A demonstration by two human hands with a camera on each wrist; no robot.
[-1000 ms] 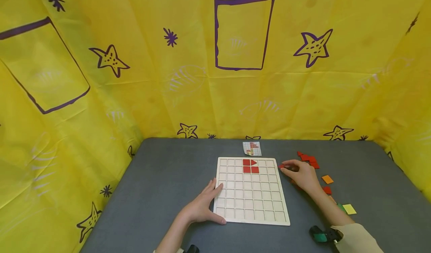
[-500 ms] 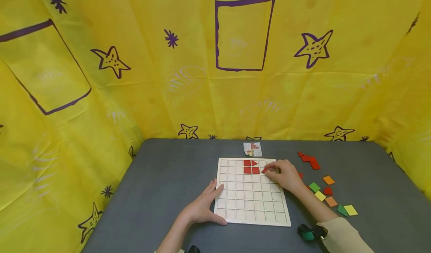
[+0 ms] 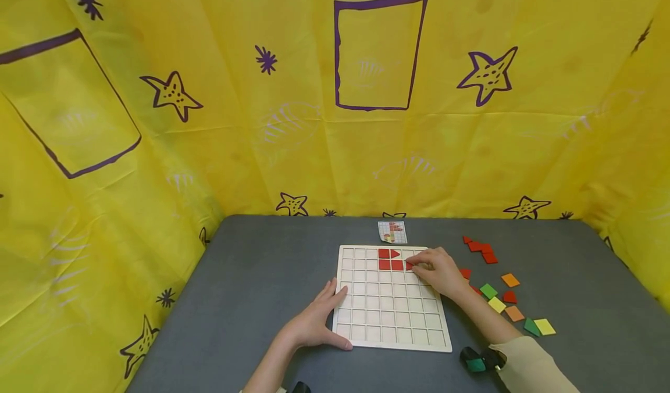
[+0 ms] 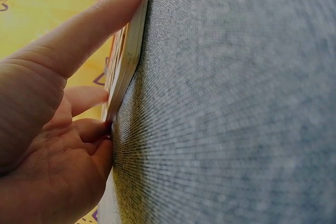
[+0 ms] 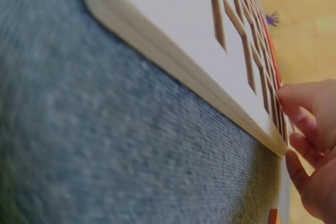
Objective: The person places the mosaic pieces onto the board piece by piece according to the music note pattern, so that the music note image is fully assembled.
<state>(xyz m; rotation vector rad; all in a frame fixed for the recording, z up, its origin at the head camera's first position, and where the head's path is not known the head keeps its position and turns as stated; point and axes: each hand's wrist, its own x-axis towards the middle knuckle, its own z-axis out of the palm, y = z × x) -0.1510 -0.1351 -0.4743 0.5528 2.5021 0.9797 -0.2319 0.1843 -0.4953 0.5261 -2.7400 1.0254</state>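
A white grid board (image 3: 371,301) lies on the grey table. My left hand (image 3: 312,323) spans its near left corner, forefinger over the left edge and thumb along the front edge. In the left wrist view the thumb (image 4: 100,30) rests straight against the board's side. Over the right part of the second row, my right hand (image 3: 437,270) pinches a small red tile (image 3: 409,266), mostly covered by the fingertips. Left of it, two red square tiles (image 3: 397,265) sit in that row. Above them are a red square (image 3: 384,253) and a red pointed tile (image 3: 395,254).
A small pattern card (image 3: 392,232) lies behind the board. To the right are red tiles (image 3: 489,256), orange tiles (image 3: 510,279), yellow tiles (image 3: 545,327) and green tiles (image 3: 489,290). A yellow patterned cloth (image 3: 293,149) hangs behind the table.
My right hand has moved left from beside the board with a red tile, then slightly further left over the second row. The left hand stays at the board's corner.
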